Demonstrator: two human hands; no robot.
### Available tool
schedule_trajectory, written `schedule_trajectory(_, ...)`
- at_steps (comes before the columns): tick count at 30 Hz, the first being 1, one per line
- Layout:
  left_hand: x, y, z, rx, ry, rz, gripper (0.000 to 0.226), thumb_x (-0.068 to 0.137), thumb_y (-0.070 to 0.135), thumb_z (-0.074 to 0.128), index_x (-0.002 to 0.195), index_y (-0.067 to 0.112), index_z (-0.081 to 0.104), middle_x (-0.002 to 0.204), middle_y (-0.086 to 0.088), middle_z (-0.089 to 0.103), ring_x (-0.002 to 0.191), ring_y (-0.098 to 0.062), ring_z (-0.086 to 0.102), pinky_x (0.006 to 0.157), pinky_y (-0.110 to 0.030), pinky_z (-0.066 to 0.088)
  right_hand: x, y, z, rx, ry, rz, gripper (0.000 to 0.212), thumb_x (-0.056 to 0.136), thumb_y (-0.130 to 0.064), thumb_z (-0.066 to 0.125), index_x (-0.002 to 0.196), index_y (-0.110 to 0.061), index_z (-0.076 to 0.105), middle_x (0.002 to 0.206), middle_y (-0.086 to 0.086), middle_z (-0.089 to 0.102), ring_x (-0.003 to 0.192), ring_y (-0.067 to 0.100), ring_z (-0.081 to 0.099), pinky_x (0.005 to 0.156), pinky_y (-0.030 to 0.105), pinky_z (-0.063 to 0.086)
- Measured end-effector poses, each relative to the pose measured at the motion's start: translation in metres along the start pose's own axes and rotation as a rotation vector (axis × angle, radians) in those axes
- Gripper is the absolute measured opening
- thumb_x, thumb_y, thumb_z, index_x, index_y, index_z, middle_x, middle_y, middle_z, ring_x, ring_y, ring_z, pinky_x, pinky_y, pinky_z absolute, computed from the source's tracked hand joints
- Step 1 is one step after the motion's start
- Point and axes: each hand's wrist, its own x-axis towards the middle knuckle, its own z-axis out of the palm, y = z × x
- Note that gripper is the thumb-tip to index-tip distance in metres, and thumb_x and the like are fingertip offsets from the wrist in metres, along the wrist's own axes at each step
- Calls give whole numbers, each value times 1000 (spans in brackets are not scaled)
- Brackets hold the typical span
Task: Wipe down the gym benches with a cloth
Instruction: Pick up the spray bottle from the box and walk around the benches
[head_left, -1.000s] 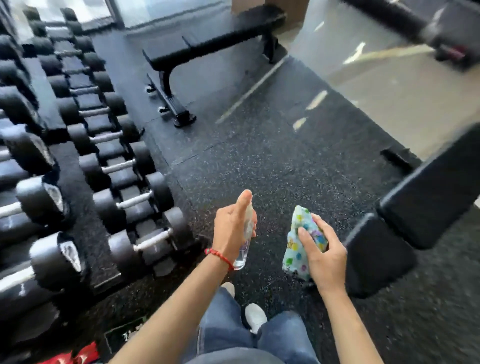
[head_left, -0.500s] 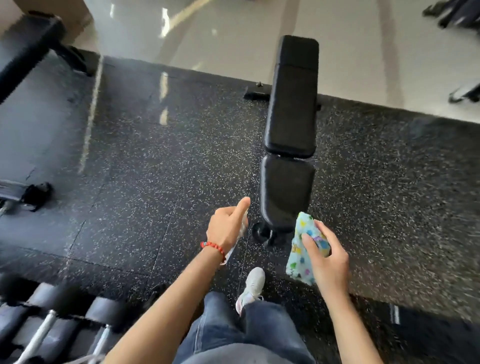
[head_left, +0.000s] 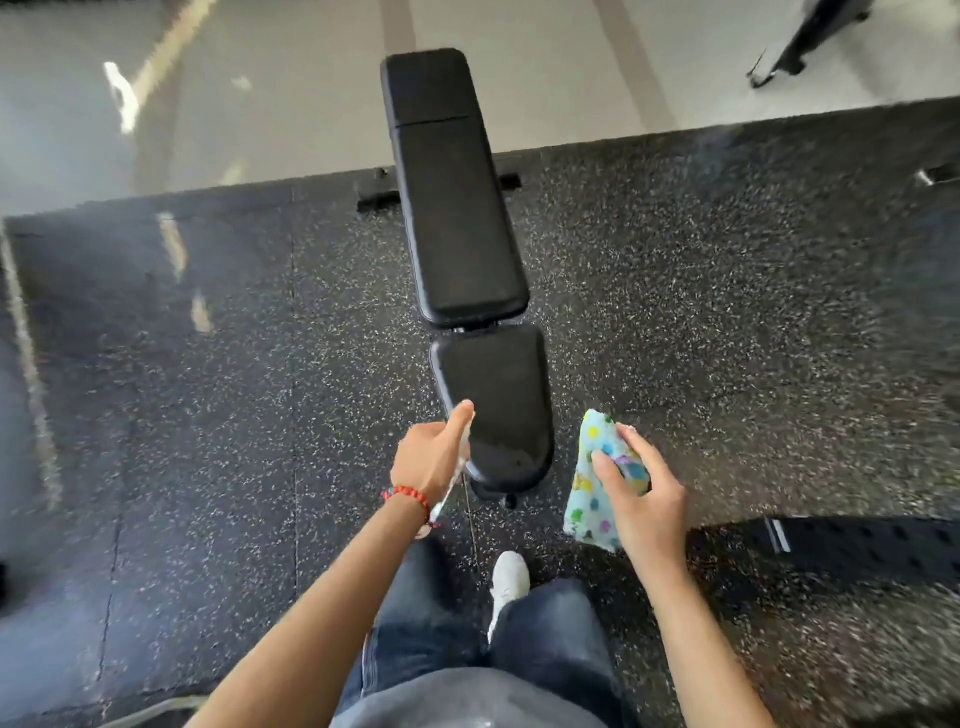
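Your right hand (head_left: 641, 499) pinched the soft, light cloth (head_left: 597, 483) in a bunch, fingers curled round it, just beside the bench (head_left: 467, 234) seat's near right edge; your left hand (head_left: 434, 457) gripped what appeared a small spray bottle (head_left: 457, 480).

Smooth, faintly glossy black padded bench (head_left: 457, 208); soft printed fabric cloth (head_left: 597, 493); matt, rough speckled rubber floor (head_left: 727, 312).
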Motion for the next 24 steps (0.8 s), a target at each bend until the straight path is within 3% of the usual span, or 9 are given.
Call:
schedule_trajectory(9,119,26,-33,311,-209,51,63,90,51,50,39,17,35,35,7,43,46,-17,41,51,-29,31,23,-28,84,91,256,181,38,83,-16,69,119,-21,60,119,-11,57,113,8,52,98,26,39)
schedule_trajectory(14,172,37,-51,467,-320,107,62,81,62,43,40,17,34,45,0,43,49,-18,42,55,-30,34,25,-49,130,157,409,293,40,80,-30,69,119,-27,59,118,-13,58,107,2,52,90,22,40)
schedule_trajectory(20,204,41,-52,581,-384,96,58,83,55,44,42,15,49,52,-3,57,58,-22,56,58,-26,41,28,-64,154,201,500,336,40,77,-34,66,117,-31,58,118,-14,58,109,2,53,92,24,42)
schedule_trajectory(24,219,43,-48,609,-360,58,69,70,70,33,52,8,59,63,-8,64,62,-23,59,58,-28,41,36,-64,156,216,528,346,41,79,-32,69,118,-27,59,118,-12,58,109,4,54,91,25,43)
